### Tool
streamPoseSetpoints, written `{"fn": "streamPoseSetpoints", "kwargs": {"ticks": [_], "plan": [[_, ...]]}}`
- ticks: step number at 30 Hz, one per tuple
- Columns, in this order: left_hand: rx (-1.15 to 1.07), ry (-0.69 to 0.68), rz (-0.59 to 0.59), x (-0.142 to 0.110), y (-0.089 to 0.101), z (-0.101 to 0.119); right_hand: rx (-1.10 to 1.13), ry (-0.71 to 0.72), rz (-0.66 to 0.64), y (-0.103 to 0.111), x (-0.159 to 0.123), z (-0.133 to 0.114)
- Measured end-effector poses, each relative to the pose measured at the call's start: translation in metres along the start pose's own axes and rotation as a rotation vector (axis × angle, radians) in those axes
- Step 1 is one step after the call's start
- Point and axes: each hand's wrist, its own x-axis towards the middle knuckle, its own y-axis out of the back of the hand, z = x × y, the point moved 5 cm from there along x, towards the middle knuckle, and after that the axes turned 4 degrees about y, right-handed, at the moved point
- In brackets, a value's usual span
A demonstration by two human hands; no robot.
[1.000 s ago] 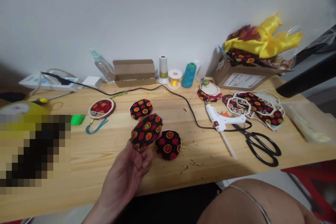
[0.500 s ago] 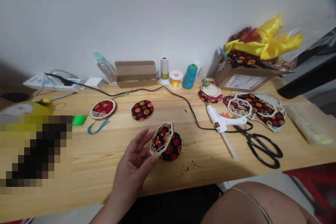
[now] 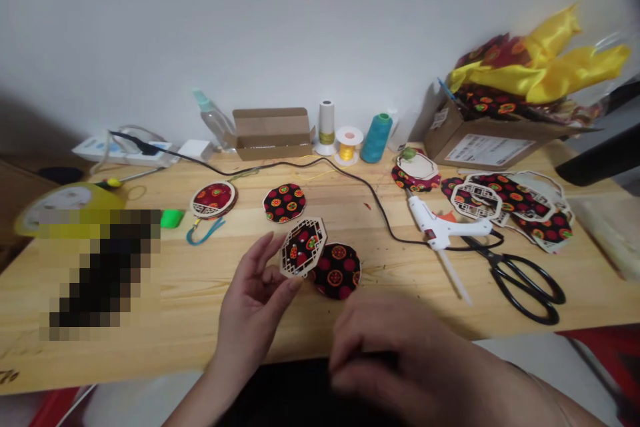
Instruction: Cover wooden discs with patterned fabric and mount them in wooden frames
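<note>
Only left hand [image 3: 253, 300] sharp, holding wooden fretwork frame [image 3: 303, 247]; right hand [image 3: 390, 353] blurred.

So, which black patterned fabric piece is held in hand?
The piece in the left hand, under an octagonal wooden lattice frame; the two bare black pieces lie on the table.

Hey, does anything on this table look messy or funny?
Yes, a little! The black cord of the white hot glue gun loops right across the wooden table, so it looks untidy. A tiny red scrap also lies loose beside the cord.
</note>
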Motion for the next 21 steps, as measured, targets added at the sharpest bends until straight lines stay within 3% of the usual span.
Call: {"fn": "streamPoseSetpoints", "kwargs": {"ticks": [1, 3, 8, 11, 16, 21], "plan": [[0.024, -0.011, 0.019, 0.000, 0.001, 0.001, -0.092, -0.045, 0.156, 0.020, 0.007, 0.007], [0.069, -0.024, 0.046, 0.002, 0.000, 0.002, -0.200, -0.111, 0.284, 0.038, 0.012, 0.023], [0.204, -0.033, 0.043, 0.004, -0.003, -0.004, -0.284, -0.230, 0.457, 0.035, -0.002, 0.057], [0.336, -0.086, 0.021, 0.002, -0.004, -0.008, -0.134, -0.309, 0.517, 0.031, -0.002, 0.063], [0.462, -0.137, -0.073, -0.005, -0.009, -0.013, 0.328, -0.392, 0.522, 0.030, 0.012, 0.066], [0.542, -0.125, -0.201, -0.007, -0.014, -0.018, 0.503, -0.494, 0.488, 0.029, 0.020, 0.073]]}}
